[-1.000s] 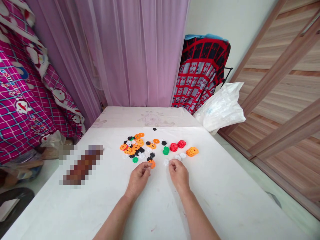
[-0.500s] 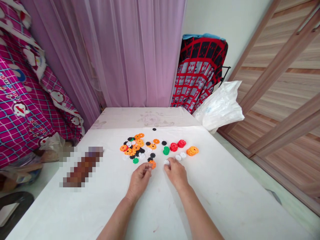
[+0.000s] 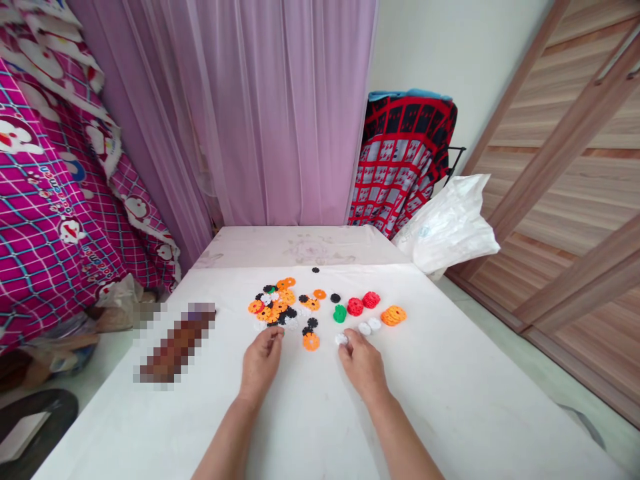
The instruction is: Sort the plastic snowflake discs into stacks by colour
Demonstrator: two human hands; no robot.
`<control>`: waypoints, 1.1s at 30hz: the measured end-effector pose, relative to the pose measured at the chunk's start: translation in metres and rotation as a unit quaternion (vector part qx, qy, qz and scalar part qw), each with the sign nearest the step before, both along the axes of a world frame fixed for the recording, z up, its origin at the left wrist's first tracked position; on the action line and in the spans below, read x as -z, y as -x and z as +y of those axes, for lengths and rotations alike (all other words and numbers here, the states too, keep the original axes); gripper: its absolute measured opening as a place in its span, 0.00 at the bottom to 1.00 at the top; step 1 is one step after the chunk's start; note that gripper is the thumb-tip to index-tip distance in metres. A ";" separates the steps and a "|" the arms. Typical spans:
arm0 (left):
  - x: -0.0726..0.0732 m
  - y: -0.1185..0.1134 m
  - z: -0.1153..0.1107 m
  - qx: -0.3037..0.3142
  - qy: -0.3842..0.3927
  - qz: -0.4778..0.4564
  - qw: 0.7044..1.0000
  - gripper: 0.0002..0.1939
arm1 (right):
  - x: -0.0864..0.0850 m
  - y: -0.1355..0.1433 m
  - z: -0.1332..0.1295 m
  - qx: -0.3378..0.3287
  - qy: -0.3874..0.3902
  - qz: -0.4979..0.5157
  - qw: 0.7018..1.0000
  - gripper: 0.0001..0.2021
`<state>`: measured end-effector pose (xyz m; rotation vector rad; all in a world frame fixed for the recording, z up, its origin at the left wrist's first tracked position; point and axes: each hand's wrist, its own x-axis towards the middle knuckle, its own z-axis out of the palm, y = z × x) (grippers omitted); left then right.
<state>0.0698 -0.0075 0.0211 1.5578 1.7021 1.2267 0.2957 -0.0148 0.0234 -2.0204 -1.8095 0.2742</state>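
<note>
My right hand (image 3: pixel 364 363) is closed on a white snowflake disc (image 3: pixel 341 339), held between thumb and fingers just above or on the table. Its fingers are close to other white discs (image 3: pixel 370 325). My left hand (image 3: pixel 262 359) has its fingers pinched at the near edge of a mixed pile of snowflake discs (image 3: pixel 274 305) in orange, black, white and green. What lies in that pinch is hidden. Between the hands lies an orange disc (image 3: pixel 311 342), with black discs (image 3: pixel 310 325) touching it or just behind.
Right of the pile sit green discs (image 3: pixel 340 314), red discs (image 3: pixel 355 307) and an orange stack (image 3: pixel 393 315). A blurred-out item (image 3: pixel 177 343) lies on the left of the white-covered table (image 3: pixel 320 420). A white plastic bag (image 3: pixel 450 223) stands past the right edge.
My left hand has moved left, away from the orange disc, to the pile's near edge, where a green disc is now out of sight. My right hand keeps the white disc. The view has shifted slightly.
</note>
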 end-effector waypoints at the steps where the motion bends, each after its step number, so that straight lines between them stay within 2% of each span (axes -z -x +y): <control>1: -0.001 0.006 0.002 -0.023 -0.005 0.011 1.000 0.15 | 0.002 -0.001 -0.001 -0.001 -0.012 0.007 1.000 0.14; 4: -0.006 0.020 0.007 -0.081 -0.003 0.019 0.997 0.16 | 0.007 -0.001 -0.003 -0.003 -0.031 0.029 0.999 0.13; 8: -0.005 0.028 0.019 -0.102 -0.020 -0.013 0.995 0.17 | 0.001 -0.002 -0.007 -0.011 -0.035 0.075 0.997 0.12; 10: -0.003 0.031 0.027 -0.108 -0.022 -0.036 0.993 0.17 | -0.013 -0.005 -0.005 -0.012 -0.061 0.101 0.993 0.12; 13: -0.002 0.035 0.037 -0.112 0.000 -0.092 0.989 0.18 | -0.047 -0.017 0.013 -0.003 -0.117 0.116 0.986 0.13; 16: -0.005 0.038 0.040 -0.119 0.016 -0.155 0.981 0.20 | -0.080 -0.034 0.049 -0.012 -0.099 0.085 0.991 0.12; 18: -0.009 0.038 0.040 -0.130 0.018 -0.181 0.975 0.20 | -0.091 -0.044 0.078 -0.019 -0.071 0.048 0.996 0.11; 21: -0.012 0.039 0.040 -0.151 0.011 -0.204 0.967 0.20 | -0.088 -0.047 0.121 -0.048 -0.008 -0.009 0.999 0.11; 25: -0.011 0.039 0.042 -0.165 0.001 -0.222 0.961 0.21 | -0.074 -0.030 0.169 -0.095 0.083 -0.082 0.989 0.13; 33: -0.007 0.041 0.042 -0.173 0.011 -0.242 0.955 0.23 | -0.054 0.019 0.243 -0.117 0.147 -0.134 0.973 0.19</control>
